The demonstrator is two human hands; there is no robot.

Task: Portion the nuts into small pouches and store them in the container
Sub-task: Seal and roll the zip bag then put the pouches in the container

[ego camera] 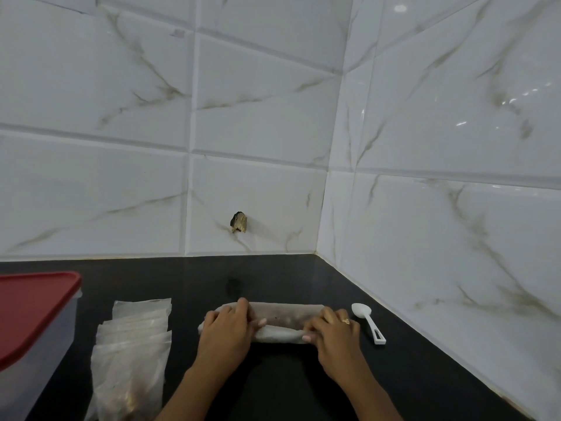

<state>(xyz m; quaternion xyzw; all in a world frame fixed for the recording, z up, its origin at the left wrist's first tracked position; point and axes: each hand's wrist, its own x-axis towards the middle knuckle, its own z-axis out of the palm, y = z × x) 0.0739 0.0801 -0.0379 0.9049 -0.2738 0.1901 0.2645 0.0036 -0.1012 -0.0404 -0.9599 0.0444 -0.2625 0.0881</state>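
Note:
A clear plastic bag of nuts [282, 322] lies rolled into a long tube on the black counter [288, 278]. My left hand [229, 328] grips its left end with fingers curled over the roll. My right hand [329, 329], with a ring on one finger, grips the right end the same way. A stack of small clear pouches [135, 338] lies to the left, with some brown nuts showing low in the nearest one. At the far left stands a clear container with a red lid [33, 311], closed.
A white plastic spoon [368, 322] lies just right of my right hand. White marble tile walls meet in a corner behind the counter, and a chipped hole [239, 222] marks the back wall.

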